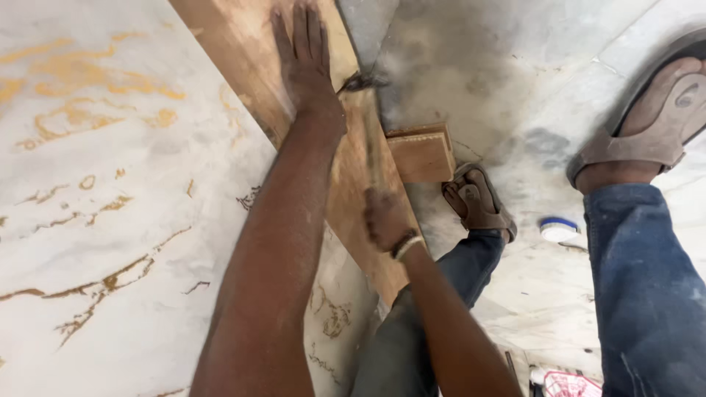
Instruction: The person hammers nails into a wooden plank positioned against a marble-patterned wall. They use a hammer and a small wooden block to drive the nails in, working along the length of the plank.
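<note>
My left hand lies flat, fingers apart, on a long brown plywood board that runs from the top down to the middle. My right hand, with a band at the wrist, is shut on a thin, blurred tool that runs along the board's right edge up to a dark tip beside my left wrist. What kind of tool it is I cannot tell. The board rests on a large white sheet with gold marble veins.
A small plywood block sits against the board's right edge on the dusty grey stone floor. Two sandalled feet in blue jeans stand on the floor. A small blue-and-white round container lies between them.
</note>
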